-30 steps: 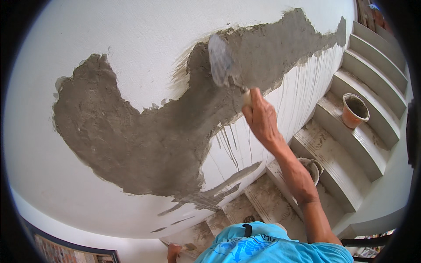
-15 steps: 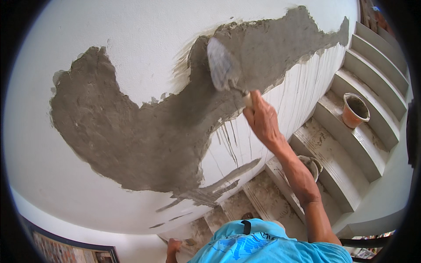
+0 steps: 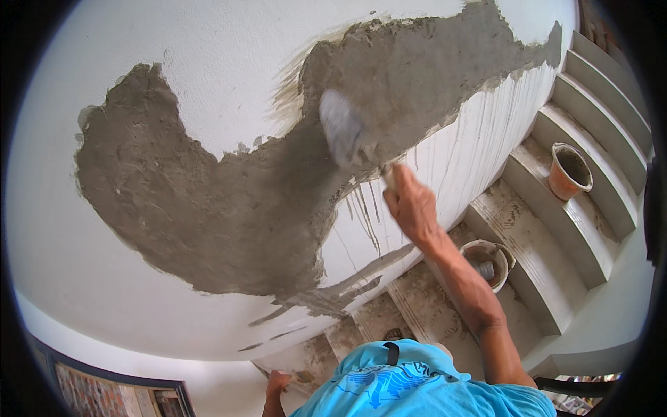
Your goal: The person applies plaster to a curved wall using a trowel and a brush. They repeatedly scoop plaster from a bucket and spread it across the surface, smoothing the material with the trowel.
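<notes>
Grey rough plaster [image 3: 229, 208] covers a white wall [image 3: 174, 42]; grey-streaked steps [image 3: 528, 243], an orange-brown pot [image 3: 566, 174], a turquoise shirt [image 3: 410, 386].

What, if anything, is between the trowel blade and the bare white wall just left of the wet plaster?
Nothing visible. The right hand holds the trowel with its blurred blade against the grey plaster patch. The white wall up and to its left is open, with only feathered plaster streaks at the patch's edge.

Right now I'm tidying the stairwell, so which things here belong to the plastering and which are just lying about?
In use:
right hand
trowel
grey plaster patch
white wall
white bucket

Lying about:
orange bucket higher up the stairs
framed picture at lower left
</notes>
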Demonstrator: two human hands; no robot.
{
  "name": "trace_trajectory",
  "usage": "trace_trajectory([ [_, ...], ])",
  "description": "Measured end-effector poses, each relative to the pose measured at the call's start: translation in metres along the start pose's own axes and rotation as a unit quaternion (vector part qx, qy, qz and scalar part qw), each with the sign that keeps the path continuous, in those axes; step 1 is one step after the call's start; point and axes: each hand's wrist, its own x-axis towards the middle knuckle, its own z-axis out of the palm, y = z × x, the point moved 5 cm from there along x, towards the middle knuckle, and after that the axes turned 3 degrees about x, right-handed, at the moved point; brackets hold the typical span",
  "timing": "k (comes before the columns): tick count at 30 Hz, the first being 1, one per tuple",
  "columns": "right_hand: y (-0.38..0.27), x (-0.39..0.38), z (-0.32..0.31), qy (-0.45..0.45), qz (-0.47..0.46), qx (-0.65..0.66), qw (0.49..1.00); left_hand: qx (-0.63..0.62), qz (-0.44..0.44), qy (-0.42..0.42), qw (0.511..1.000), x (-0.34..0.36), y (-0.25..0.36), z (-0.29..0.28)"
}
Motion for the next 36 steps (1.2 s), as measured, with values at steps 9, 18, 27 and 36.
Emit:
trace_trajectory([
  [9, 0.012, -0.031, 0.033, -0.122, -0.003, -0.029, 0.992, -0.027, -0.094, -0.029, 0.995, 0.033, -0.050, 0.033],
  [18, 0.036, 0.007, -0.018, 0.030, 0.086, -0.008, 0.996, 0.009, -0.031, -0.069, 0.997, 0.038, -0.054, 0.023],
  [27, 0.017, -0.064, 0.028, -0.179, 0.024, -0.020, 0.983, -0.025, -0.116, -0.050, 0.992, 0.022, -0.034, 0.024],
  [36, 0.042, 0.036, -0.034, 0.047, 0.059, -0.029, 0.997, -0.011, -0.112, -0.074, 0.991, 0.022, -0.037, 0.023],
])
